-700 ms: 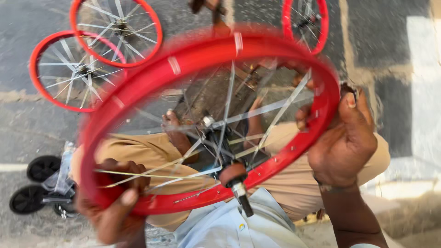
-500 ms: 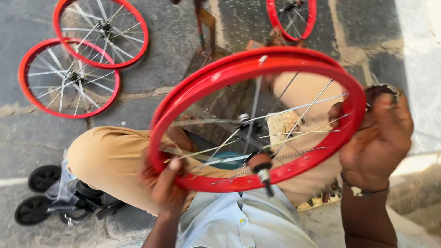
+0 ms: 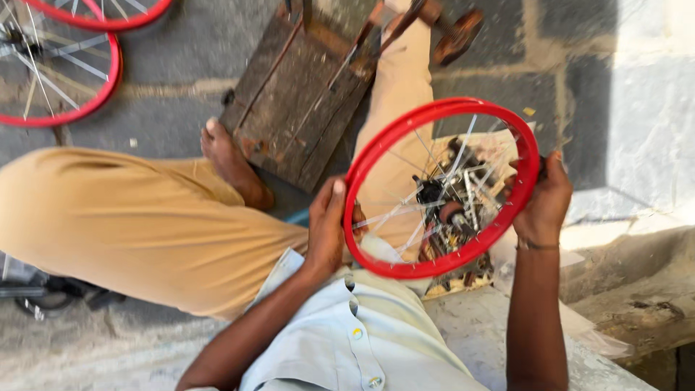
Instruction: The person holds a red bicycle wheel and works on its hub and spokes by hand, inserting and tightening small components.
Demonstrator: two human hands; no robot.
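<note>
While gripped at opposite edges, red spoked wheel rim (image 3: 382, 148) held tilted above the lap, over tan trousers (image 3: 130, 217). Left hand (image 3: 327, 228) clenched on its near-left edge, right hand (image 3: 544, 203) clasping the right edge. Wooden stand (image 3: 300, 94) just beyond; another red wheel (image 3: 58, 69) on the pavement, well apart.

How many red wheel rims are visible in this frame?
3. One red rim is held between the left hand and right hand. Two more lie on the pavement at top left, one below the other, both cropped; others may lie out of frame.
</note>
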